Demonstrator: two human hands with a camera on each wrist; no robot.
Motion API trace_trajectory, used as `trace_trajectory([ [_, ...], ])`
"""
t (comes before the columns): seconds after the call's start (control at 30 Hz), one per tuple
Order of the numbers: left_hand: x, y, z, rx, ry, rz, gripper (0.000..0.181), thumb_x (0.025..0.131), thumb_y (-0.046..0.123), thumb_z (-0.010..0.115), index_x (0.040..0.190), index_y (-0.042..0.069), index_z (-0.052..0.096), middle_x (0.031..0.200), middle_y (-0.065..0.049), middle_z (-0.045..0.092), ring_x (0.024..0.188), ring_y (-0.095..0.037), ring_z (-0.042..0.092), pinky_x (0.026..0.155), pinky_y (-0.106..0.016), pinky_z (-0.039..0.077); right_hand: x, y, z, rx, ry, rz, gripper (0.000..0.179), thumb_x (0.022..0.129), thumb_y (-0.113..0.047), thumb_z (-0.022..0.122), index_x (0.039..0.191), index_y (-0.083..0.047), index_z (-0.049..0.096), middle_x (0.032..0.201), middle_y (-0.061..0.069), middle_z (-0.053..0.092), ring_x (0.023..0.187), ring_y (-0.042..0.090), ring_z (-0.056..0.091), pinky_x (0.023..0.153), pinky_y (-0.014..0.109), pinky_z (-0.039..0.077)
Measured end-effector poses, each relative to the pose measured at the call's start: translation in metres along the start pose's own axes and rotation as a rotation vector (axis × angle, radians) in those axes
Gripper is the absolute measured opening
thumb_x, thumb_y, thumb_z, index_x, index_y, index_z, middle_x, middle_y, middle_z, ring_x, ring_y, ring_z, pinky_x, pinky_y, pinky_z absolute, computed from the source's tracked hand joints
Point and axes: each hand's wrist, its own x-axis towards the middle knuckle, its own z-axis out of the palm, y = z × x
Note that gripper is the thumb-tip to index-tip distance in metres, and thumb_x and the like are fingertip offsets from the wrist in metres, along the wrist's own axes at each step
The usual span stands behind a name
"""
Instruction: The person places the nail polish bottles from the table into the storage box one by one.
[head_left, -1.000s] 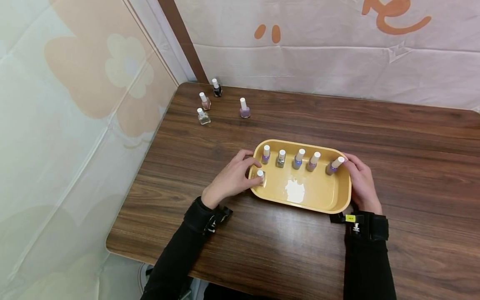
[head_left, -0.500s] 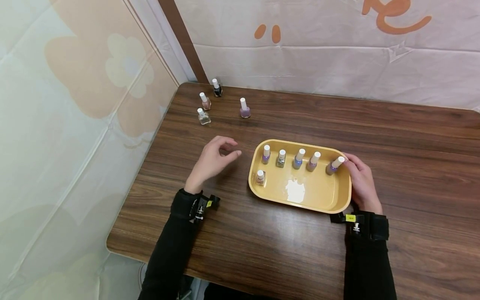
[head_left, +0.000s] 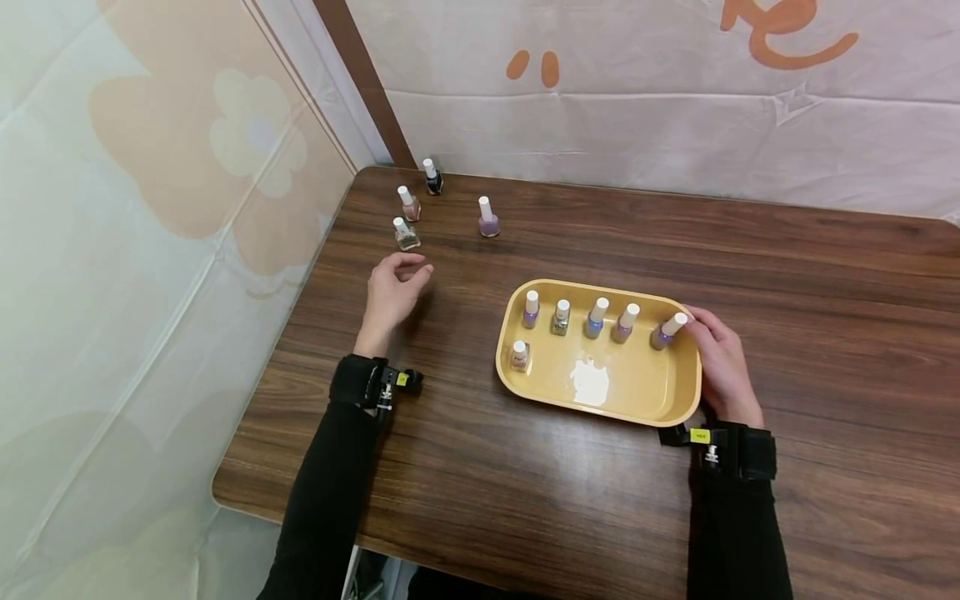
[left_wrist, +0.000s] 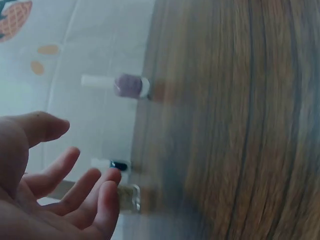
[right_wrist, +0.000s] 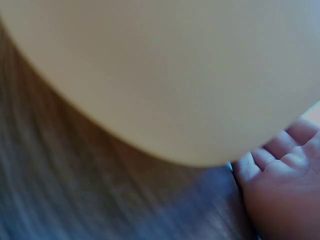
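My left hand (head_left: pixel 393 296) is over the table at the left, its fingers loosely bent with nothing between them. Just beyond its fingertips stands a clear nail polish bottle (head_left: pixel 407 235) with a white cap. In the left wrist view a purple nail polish bottle (left_wrist: pixel 131 86) stands past the thumb. At the right end of a yellow tray (head_left: pixel 600 408), my right hand (head_left: pixel 726 367) holds the rim. The right wrist view shows its fingers (right_wrist: pixel 280 145) against the tray's outer wall, partly hidden by it. Inside, a row of several polish bottles lines the far side; another bottle (head_left: pixel 520 356) stands front left.
Behind the clear bottle stand a pinkish-brown polish bottle (head_left: pixel 409 204) and a black one (head_left: pixel 432 177), near the back left corner of the wooden table (head_left: pixel 847 333). Printed cloth walls (head_left: pixel 645 133) rise at the back and left.
My left hand has let go of the bottle at the tray's front left and moved left and away from me, close to the clear bottle. The right hand stays at the tray.
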Motion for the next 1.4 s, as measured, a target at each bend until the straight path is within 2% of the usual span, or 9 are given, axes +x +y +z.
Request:
trace_trajectory([
  [0.1,0.010,-0.005,-0.001,-0.018,0.033,-0.059,0.033,0.091,0.027,0.064,0.116,0.007,0.064,0.120,-0.013,0.064,0.104,-0.025,0.065,0.078,-0.028,0.048,0.000,0.000,0.000,0.014,-0.001,-0.004,0.020,0.096,-0.027,0.058,0.111,-0.017,0.067,0.103,-0.006,0.065,0.088,0.002,0.066,0.073,0.016,0.055],
  [0.23,0.021,-0.011,-0.003,-0.024,0.068,-0.118,0.035,0.091,0.028,0.063,0.119,0.006,0.062,0.122,-0.014,0.063,0.108,-0.026,0.063,0.084,-0.032,0.048,0.000,0.000,0.001,0.028,-0.007,-0.002,0.019,0.095,-0.027,0.059,0.109,-0.017,0.067,0.103,-0.006,0.065,0.086,0.002,0.066,0.072,0.017,0.055],
  [0.43,0.038,-0.020,-0.003,0.052,0.140,-0.128,0.042,0.090,0.026,0.063,0.125,0.004,0.058,0.129,-0.016,0.053,0.111,-0.030,0.055,0.095,-0.041,0.044,-0.001,-0.001,0.000,0.017,-0.019,-0.001,0.020,0.096,-0.028,0.059,0.111,-0.017,0.066,0.104,-0.005,0.065,0.087,0.002,0.067,0.072,0.018,0.055],
  [0.53,0.046,-0.022,-0.004,0.091,0.155,-0.128,0.046,0.090,0.025,0.063,0.128,0.003,0.054,0.131,-0.018,0.047,0.115,-0.031,0.049,0.100,-0.042,0.039,-0.001,0.000,0.000,-0.012,-0.009,0.004,0.020,0.096,-0.029,0.059,0.110,-0.018,0.067,0.103,-0.007,0.066,0.085,0.002,0.067,0.070,0.018,0.055],
  [0.7,0.059,-0.026,-0.007,0.114,0.155,-0.138,0.048,0.090,0.026,0.061,0.131,0.003,0.052,0.132,-0.019,0.046,0.122,-0.031,0.043,0.105,-0.043,0.035,0.000,0.001,0.001,-0.021,-0.012,-0.001,0.019,0.095,-0.029,0.059,0.109,-0.019,0.067,0.102,-0.008,0.067,0.084,0.002,0.068,0.069,0.018,0.056],
  [0.97,0.076,-0.029,-0.009,0.115,0.108,-0.164,0.049,0.090,0.026,0.059,0.133,0.005,0.050,0.136,-0.017,0.045,0.126,-0.030,0.042,0.107,-0.042,0.035,0.001,0.002,0.003,-0.002,-0.024,-0.012,0.020,0.096,-0.028,0.058,0.111,-0.017,0.065,0.104,-0.005,0.065,0.087,0.002,0.067,0.073,0.018,0.055],
  [1.3,0.083,-0.031,-0.012,0.197,0.101,-0.126,0.045,0.090,0.023,0.058,0.130,0.003,0.052,0.133,-0.019,0.048,0.124,-0.032,0.042,0.107,-0.042,0.034,0.002,0.003,0.008,0.034,-0.036,-0.022,0.017,0.096,-0.025,0.058,0.109,-0.017,0.066,0.103,-0.005,0.065,0.088,0.002,0.066,0.074,0.018,0.055],
  [1.4,0.083,-0.031,-0.013,0.199,0.099,-0.129,0.045,0.090,0.022,0.058,0.129,0.002,0.053,0.133,-0.019,0.048,0.125,-0.032,0.042,0.107,-0.042,0.033,0.003,0.003,0.008,-0.009,-0.032,-0.021,0.019,0.097,-0.027,0.057,0.110,-0.017,0.065,0.103,-0.006,0.065,0.087,0.002,0.066,0.074,0.018,0.055],
])
